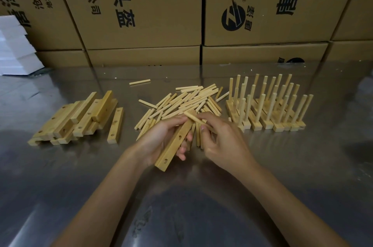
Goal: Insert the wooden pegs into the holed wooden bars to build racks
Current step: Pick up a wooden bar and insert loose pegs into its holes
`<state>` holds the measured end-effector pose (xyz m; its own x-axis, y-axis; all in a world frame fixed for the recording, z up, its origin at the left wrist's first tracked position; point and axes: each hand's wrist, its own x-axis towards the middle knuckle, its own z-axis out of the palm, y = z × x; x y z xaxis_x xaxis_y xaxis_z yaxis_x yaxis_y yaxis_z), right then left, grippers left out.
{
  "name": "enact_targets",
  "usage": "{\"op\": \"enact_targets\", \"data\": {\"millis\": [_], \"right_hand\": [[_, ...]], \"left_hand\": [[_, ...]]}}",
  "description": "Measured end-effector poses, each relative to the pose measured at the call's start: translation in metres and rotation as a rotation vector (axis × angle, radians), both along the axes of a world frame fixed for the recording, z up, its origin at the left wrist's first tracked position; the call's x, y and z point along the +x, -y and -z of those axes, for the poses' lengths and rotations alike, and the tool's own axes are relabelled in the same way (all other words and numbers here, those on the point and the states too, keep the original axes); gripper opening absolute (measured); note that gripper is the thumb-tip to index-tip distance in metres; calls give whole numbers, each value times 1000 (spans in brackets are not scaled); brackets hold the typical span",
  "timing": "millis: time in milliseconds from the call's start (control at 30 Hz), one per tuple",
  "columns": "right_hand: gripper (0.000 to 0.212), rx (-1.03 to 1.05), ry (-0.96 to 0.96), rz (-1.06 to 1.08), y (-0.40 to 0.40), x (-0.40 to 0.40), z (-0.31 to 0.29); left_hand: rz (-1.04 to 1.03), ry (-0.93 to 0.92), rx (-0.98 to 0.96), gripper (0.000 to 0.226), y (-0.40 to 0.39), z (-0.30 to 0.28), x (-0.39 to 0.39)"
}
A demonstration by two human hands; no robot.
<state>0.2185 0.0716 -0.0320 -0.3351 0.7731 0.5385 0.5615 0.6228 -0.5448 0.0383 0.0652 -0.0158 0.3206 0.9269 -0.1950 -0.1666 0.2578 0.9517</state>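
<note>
My left hand (161,137) grips a holed wooden bar (175,144) tilted over the table, with two empty holes facing up. My right hand (220,135) pinches a wooden peg (193,118) that lies across the bar's far end. Just behind both hands spreads a loose pile of pegs (187,101). A stack of empty holed bars (80,117) lies at the left. Several finished racks (270,105) with upright pegs stand at the right.
The work surface is a shiny metal table (181,206). Large cardboard boxes (145,8) form a wall along its far edge. White foam sheets (16,49) are stacked at the far left. One stray peg (139,82) lies behind the pile.
</note>
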Motion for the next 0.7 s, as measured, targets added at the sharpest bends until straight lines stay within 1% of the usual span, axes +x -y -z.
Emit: {"op": "enact_targets", "data": {"millis": [100,200,267,367,567,700], "right_hand": [[28,70,-19,83,1,1,-4],[18,115,-62,185,1,3,-7],[14,113,-50,216,1,3,-7],[11,98,-17,192,1,3,-5],[12,96,79,133,2,4,-5],[13,89,100,166,2,3,-4]], "left_hand": [[-2,-8,26,23,0,1,5],[-43,30,29,26,-1,1,6],[-66,59,9,29,-3,1,3],[-74,35,33,30,-3,3,-1],[-127,-111,137,28,-7,10,0],[-98,-118,150,28,-7,11,-2]]}}
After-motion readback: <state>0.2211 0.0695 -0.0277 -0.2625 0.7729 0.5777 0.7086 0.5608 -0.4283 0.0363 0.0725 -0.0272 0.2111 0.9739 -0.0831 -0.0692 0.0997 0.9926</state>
